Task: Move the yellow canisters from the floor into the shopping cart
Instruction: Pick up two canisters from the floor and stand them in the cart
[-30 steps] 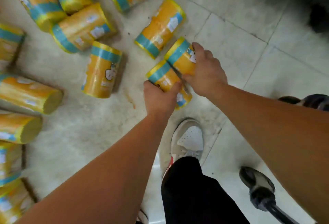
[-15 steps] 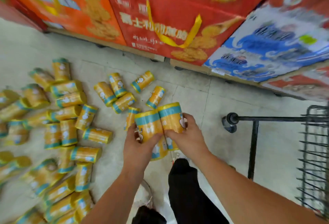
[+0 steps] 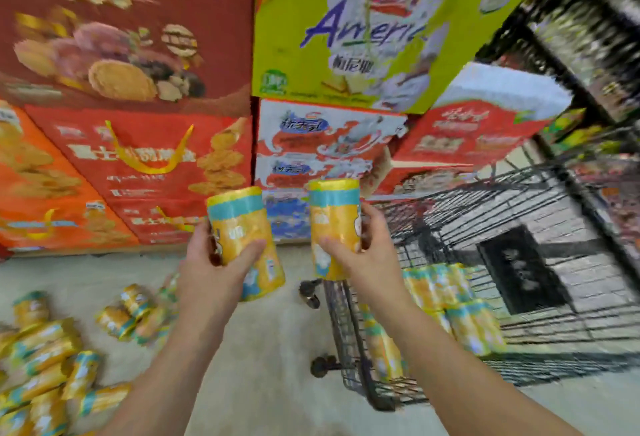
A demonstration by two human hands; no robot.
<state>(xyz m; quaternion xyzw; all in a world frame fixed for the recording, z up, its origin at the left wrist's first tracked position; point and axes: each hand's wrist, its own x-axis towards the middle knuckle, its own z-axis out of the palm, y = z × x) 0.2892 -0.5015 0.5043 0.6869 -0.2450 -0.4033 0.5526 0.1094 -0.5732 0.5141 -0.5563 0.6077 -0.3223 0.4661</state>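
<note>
store floor (image 3: 270, 349) | left hand (image 3: 211, 273) grips 1 canister (image 3: 242, 238) | right hand (image 3: 367, 259) grips 1 canister (image 3: 334, 224) | cart (image 3: 519, 262): several canisters, blurred

A single head-worn wide-angle camera is looking forward and slightly down from standing height. It is facing a wall of stacked snack boxes (image 3: 138, 165), with the floor (image 3: 270, 349) filling the lower part. Both forearms are reaching out from the bottom edge, close to the lens. The shopping cart (image 3: 519, 262) is sitting on the right, near the camera. The edges are blurring and bending.
</note>
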